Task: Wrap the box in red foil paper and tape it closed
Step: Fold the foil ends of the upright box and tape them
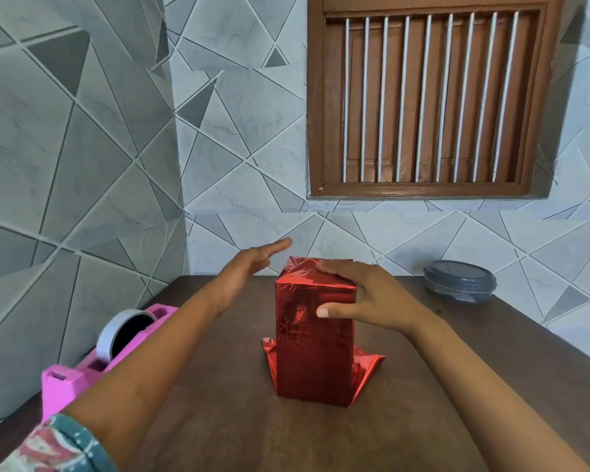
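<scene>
A tall box wrapped in shiny red foil paper [312, 349] stands upright in the middle of the dark wooden table [218, 420]. Loose foil flaps spread out at its base on both sides. My right hand [365, 294] grips the top of the box, fingers flat across the folded top and thumb pressed on the front face. My left hand [252, 262] hovers just left of and behind the box top, fingers straight and apart, holding nothing. A pink tape dispenser [92, 362] with a white tape roll sits at the table's left edge under my left forearm.
A round grey lidded container [459, 280] sits at the back right of the table. Tiled walls close in behind and on the left, and a brown barred window is above. The table's front part is bare wood.
</scene>
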Demonstrator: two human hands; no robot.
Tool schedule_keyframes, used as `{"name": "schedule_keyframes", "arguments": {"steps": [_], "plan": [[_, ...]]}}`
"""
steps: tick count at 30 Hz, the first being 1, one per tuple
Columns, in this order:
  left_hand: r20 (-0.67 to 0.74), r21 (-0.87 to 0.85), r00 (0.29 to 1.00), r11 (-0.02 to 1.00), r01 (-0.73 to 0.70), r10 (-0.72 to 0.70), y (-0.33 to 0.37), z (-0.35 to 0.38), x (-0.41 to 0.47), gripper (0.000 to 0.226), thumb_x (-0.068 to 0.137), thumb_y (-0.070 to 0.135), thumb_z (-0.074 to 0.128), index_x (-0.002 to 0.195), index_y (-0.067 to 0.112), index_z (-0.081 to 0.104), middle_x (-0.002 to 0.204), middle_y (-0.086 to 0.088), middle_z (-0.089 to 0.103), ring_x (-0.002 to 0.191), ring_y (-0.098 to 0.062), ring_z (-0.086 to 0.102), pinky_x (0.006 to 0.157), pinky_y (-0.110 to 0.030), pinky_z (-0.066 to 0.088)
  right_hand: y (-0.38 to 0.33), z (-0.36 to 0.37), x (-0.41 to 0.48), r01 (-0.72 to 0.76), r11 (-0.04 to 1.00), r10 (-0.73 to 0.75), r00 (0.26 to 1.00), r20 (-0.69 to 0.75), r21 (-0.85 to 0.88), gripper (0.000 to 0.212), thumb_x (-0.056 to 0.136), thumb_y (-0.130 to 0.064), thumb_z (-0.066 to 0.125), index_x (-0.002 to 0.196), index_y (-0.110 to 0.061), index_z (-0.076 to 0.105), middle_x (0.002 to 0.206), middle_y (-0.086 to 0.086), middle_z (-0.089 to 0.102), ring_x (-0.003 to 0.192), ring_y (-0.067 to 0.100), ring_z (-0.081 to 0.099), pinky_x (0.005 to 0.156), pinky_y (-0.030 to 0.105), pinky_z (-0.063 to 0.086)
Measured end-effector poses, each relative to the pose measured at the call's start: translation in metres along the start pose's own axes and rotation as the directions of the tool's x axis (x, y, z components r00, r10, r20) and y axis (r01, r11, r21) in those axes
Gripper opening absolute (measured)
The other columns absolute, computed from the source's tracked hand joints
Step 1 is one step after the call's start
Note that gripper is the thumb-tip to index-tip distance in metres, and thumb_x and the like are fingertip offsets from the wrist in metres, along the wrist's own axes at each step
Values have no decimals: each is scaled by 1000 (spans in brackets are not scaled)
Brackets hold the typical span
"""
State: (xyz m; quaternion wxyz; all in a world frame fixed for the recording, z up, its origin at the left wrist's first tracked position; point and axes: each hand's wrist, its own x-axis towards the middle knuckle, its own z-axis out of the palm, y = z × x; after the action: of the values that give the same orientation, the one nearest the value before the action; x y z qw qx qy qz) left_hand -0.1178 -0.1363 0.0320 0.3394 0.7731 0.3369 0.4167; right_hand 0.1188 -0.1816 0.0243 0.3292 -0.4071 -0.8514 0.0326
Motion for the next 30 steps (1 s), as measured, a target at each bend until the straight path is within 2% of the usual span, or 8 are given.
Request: {"name": "schedule_keyframes", "arguments": {"steps": [3, 6, 8, 10, 12, 15, 25, 30], "plan": [[9, 85, 997, 993, -82, 82, 1, -5, -9, 49, 83, 40, 37, 127, 30, 57, 139, 15, 49, 131, 5, 37, 111, -17, 24, 0, -1, 3, -17, 1000, 17, 1000, -19, -3, 76, 64, -64, 67, 130, -28, 55, 132, -12, 56, 117, 4, 52, 98, 20, 41], [63, 223, 989, 965, -141, 130, -2, 0, -17, 36, 93, 29, 43, 124, 24, 61, 132, 12, 56, 126, 6, 44, 105, -8, 28, 0, -2, 8, 16, 995, -17, 1000, -12, -94, 74, 63, -71, 63, 124, -28, 57, 123, -15, 58, 108, 3, 52, 85, 8, 35], [58, 357, 980, 912, -200, 192, -5, 3, -20, 34, 93, 33, 43, 123, 34, 59, 129, 21, 55, 124, 9, 44, 104, -8, 28, 0, -2, 13, 52, 986, -51, 999, 15, -161, 77, 63, -77, 54, 122, -28, 55, 119, -15, 59, 103, 5, 53, 80, 12, 35], [48, 445, 974, 868, -219, 221, -4, 2, -20, 33, 91, 44, 38, 120, 45, 55, 126, 29, 53, 122, 10, 45, 104, -10, 31, 1, -3, 19, 76, 968, -67, 997, 48, -237, 81, 64, -78, 47, 127, -28, 50, 121, -13, 59, 104, 8, 52, 82, 22, 36], [55, 496, 974, 840, -219, 221, -4, -1, -17, 41, 88, 49, 33, 122, 43, 56, 128, 24, 54, 122, 6, 47, 105, -16, 34, 1, -2, 23, 89, 954, -70, 995, 75, -286, 84, 65, -78, 44, 133, -29, 44, 121, -8, 60, 106, 11, 51, 86, 27, 35], [76, 527, 971, 817, -234, 228, -4, -3, -14, 43, 91, 41, 36, 126, 30, 59, 130, 17, 56, 122, 4, 48, 106, -21, 36, 3, -1, 23, 101, 942, -67, 991, 115, -319, 87, 67, -78, 38, 140, -31, 38, 121, -3, 59, 110, 13, 48, 86, 26, 30], [27, 508, 982, 843, -175, 188, 5, -1, -17, 38, 88, 30, 40, 120, 33, 62, 122, 25, 54, 118, 9, 48, 104, -18, 36, 2, -4, 26, 76, 923, -16, 987, 161, -377, 94, 62, -81, 29, 142, -34, 37, 134, -7, 54, 121, 13, 41, 90, 27, 27], [36, 525, 983, 833, -172, 180, 5, -1, -19, 44, 87, 39, 38, 123, 30, 62, 129, 16, 58, 122, 3, 49, 107, -24, 36, 1, -5, 24, 23, 938, 21, 992, 123, -346, 97, 56, -85, 33, 141, -39, 38, 147, -9, 41, 142, 9, 18, 110, 30, 12]]}}
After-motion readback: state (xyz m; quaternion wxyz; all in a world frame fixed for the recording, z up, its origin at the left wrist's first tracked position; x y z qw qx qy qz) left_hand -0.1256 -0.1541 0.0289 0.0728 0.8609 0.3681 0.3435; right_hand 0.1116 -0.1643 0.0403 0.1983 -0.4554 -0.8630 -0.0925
